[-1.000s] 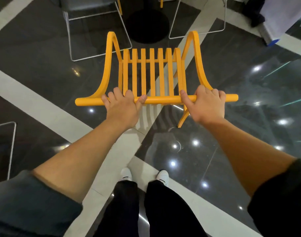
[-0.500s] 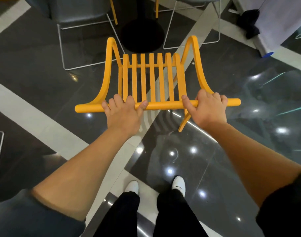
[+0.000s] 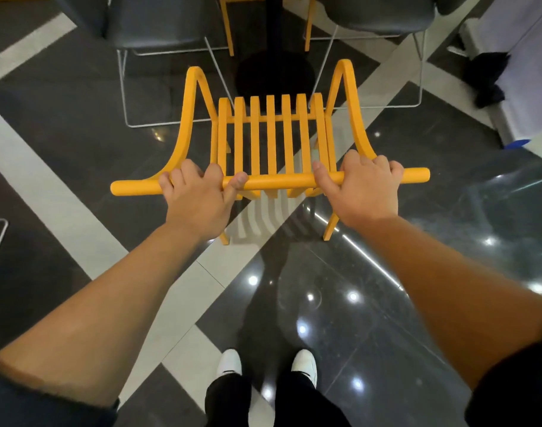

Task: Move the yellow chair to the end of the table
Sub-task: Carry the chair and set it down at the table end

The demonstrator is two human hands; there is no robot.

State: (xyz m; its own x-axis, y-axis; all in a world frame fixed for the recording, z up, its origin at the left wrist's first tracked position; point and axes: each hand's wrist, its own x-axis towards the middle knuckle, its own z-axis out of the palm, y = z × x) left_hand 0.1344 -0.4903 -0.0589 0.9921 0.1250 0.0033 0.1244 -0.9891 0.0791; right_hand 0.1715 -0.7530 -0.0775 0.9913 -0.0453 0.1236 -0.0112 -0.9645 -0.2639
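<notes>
Here the dark polished floor (image 3: pixel 417 272) with its pale stripes spreads under everything, and beyond my fingers stands the table's black round base (image 3: pixel 274 77) with its post, flanked by two grey chairs (image 3: pixel 158 23) on thin wire legs. The yellow chair (image 3: pixel 271 140) sits between me and that base, its slatted seat pointing away from my knuckles, its back legs just below my wrists. My left hand (image 3: pixel 198 198) is wrapped closed around the top rail, and my right hand (image 3: pixel 363 189) is clamped on the same rail further along. To do this well, I reckon I should push evenly with both hands, keep the chair square to the post, and steer its arms clear of the wire legs ahead.
</notes>
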